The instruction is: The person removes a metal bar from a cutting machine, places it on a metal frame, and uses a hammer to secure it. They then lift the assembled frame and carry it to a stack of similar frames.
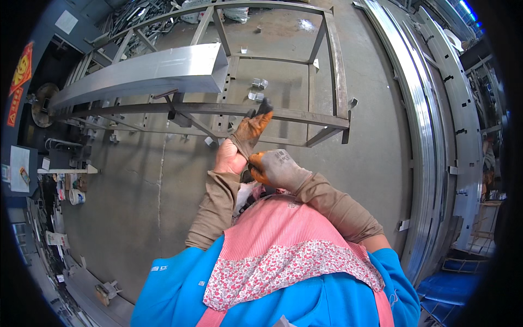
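My left hand (pixel 235 153) is held up in front of my body, its fingers stretched out toward the upper right. A work glove (pixel 251 128) with orange and black-stained fingers covers its fingers and palm, while bare skin shows at the wrist. My right hand (pixel 280 169), in a grey glove with orange fingertips, is closed on the cuff of the left glove. Brown sleeve covers reach up both forearms. Just beyond the hands runs the near rail of a metal frame (pixel 310 115). Both hands appear to be on this side of it.
A long silver rectangular metal profile (pixel 147 71) lies on the frame at the left. Small metal offcuts (pixel 256 96) are scattered on the concrete floor (pixel 131 196). Long metal bars (pixel 419 109) line the right side. A scrap heap (pixel 136 22) is at the far left.
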Tool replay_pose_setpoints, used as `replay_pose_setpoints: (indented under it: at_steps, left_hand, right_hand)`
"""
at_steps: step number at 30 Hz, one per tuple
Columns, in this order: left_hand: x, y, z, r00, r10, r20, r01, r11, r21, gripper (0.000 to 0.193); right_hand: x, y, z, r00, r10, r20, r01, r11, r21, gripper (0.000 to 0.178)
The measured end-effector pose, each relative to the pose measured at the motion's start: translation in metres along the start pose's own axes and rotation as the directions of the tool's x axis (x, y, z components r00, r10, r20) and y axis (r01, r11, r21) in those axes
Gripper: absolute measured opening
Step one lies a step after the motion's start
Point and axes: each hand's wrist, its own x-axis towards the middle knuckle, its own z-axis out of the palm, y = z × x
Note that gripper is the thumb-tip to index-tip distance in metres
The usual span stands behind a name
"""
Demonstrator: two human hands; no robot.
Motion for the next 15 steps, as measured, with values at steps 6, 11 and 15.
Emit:
replay_pose_setpoints:
  at_steps: [6,11,15]
  left_hand:
    - [0.0,-0.014,0.016,0.989,0.044,-0.144,-0.015,0.98,0.198,0.041]
    - [0.0,-0.03,0.017,0.98,0.199,0.032,-0.181,0.798,0.575,0.035]
    - [-0.008,-0.042,0.013,0.965,0.189,0.181,-0.118,-0.304,0.945,0.033]
  right_hand:
    - [-0.015,0.014,-0.01,0.989,0.144,0.032,-0.148,0.964,0.223,0.025]
    - [-0.02,0.028,-0.035,0.764,0.549,-0.338,-0.431,0.825,0.366,0.025]
    - [-0.014,0.011,-0.03,0.936,0.222,-0.274,-0.162,0.961,0.224,0.028]
